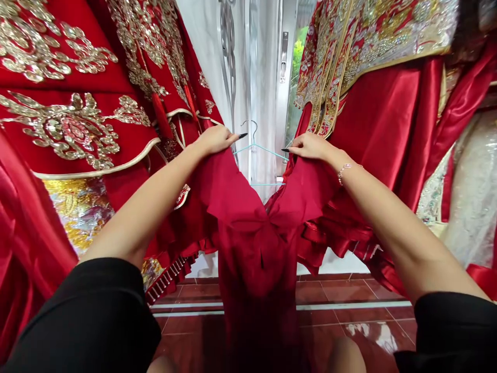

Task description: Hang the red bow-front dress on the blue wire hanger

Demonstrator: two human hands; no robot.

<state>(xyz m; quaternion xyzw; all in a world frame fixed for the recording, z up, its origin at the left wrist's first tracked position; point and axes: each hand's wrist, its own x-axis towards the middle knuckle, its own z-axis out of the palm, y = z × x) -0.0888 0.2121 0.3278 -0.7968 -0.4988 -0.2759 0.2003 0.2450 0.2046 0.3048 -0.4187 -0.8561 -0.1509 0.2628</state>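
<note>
A plain dark red garment [252, 243] hangs down in front of me from a thin light-blue wire hanger [261, 150]. My left hand [215, 140] is closed on the garment's left shoulder, pinching the cloth over the hanger's left end. Opposite it, my right hand [310, 146] is closed on the right shoulder, with a bracelet on that wrist. Both arms reach forward at about the same height, and the hanger's hook stands between the two hands.
Red robes with gold embroidery [73, 124] hang close on the left, and more of them [373, 67] on the right. A white sheer curtain [264, 77] and a metal door frame [285, 62] are straight ahead. Below lies a red tiled floor [341, 305].
</note>
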